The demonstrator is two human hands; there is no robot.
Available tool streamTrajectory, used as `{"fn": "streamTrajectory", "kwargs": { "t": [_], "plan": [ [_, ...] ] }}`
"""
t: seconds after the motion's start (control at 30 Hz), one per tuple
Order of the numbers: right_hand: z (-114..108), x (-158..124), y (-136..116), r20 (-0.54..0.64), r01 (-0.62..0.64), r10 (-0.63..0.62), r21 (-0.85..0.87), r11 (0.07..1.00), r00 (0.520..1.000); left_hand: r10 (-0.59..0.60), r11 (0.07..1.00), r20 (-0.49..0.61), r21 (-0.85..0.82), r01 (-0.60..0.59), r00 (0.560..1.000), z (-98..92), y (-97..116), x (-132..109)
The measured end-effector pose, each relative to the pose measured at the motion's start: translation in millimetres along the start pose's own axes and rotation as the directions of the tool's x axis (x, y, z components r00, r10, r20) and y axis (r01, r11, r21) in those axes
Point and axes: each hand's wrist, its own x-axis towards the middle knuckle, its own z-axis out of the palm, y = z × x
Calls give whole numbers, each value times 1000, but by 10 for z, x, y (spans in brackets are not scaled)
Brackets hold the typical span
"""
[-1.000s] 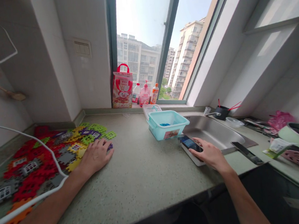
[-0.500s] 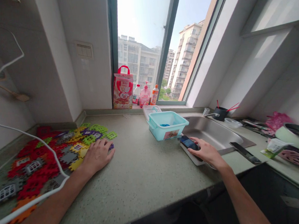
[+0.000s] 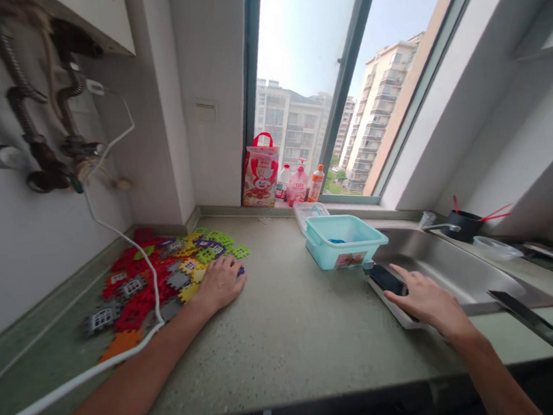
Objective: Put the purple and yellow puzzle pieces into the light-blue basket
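My left hand (image 3: 221, 282) rests palm down on the counter at the right edge of a pile of interlocking plastic tiles (image 3: 134, 306). Its fingers lie loosely apart. A bit of a purple tile (image 3: 240, 271) shows between thumb and forefinger; the rest is hidden under the hand. My right hand (image 3: 425, 297) has thumb and fingers around the near end of a black smartphone (image 3: 385, 278), whose screen is dark. The phone lies on a flat white object (image 3: 404, 318), partly covered by the hand. Just behind the phone stands a light-blue plastic bin (image 3: 327, 255) with small blue pieces inside.
A white cable (image 3: 155, 291) runs across the tiles and over my left forearm. The steel sink (image 3: 460, 281) is on the right, with a dark flat object (image 3: 532, 320) across its near rim. A clear lid (image 3: 310, 211) lies behind the bin; pink bottles (image 3: 298, 186) stand on the windowsill.
The view has turned left, so everything sits further right. The phone's lit screen has gone dark, and my right hand's fingers have straightened somewhat. My left hand stays on the tiles.
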Motion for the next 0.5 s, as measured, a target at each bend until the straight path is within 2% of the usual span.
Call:
{"fn": "streamTrajectory", "kwargs": {
  "t": [0.1, 0.17, 0.23, 0.3, 0.4, 0.5],
  "plan": [
    [-55, -63, -328, -87, 107, -103, 42, 993, 991, 12, 1000, -10, -21, -12, 1000, -17, 10, -16],
    [-98, -127, -672, -48, 245, -241, 179, 953, 969, 44, 998, -15, -49, -44, 999, -24, 9, -19],
    [-107, -174, -1066, 30, 397, -433, 342, 851, 901, 89, 993, -17, -81, -90, 996, -34, 4, -21],
    [-59, -173, -1451, 88, 504, -604, 463, 729, 792, 133, 985, -18, -112, -134, 991, -46, -5, -24],
    [92, -72, -1933, 92, 594, -716, 491, 638, 692, 190, 972, -15, -138, -190, 982, -64, -25, -30],
    [238, 106, -2319, 55, 649, -758, 478, 591, 650, 218, 962, -12, -163, -217, 976, -59, -49, -32]
  ]
}}
